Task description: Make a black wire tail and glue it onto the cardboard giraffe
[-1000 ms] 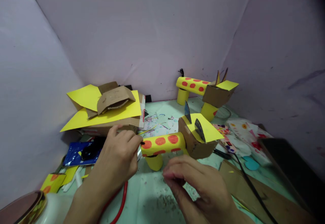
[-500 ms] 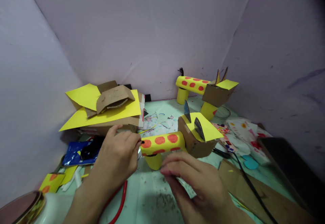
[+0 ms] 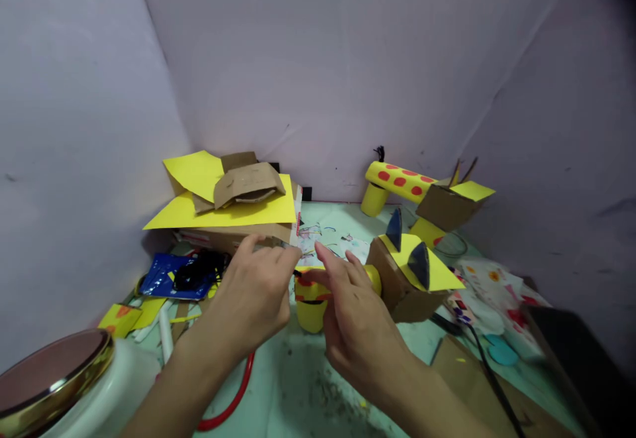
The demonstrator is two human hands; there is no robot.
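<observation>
Cluttered green table (image 3: 298, 385) at frame centre: left hand (image 3: 256, 292) pinches spotted tube (image 3: 318, 285) end, right hand (image 3: 355, 319) fingers spread over it, cardboard head (image 3: 402, 285) beside.

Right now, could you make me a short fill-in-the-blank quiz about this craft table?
1. Both hands, left and right, touch the near yellow animal with ____ spots.
2. The near animal's head is a cardboard ____.
3. A second animal stands near the back ____.
4. A ____ cable curves below the left wrist.

Missing: red; box; wall; red
</observation>
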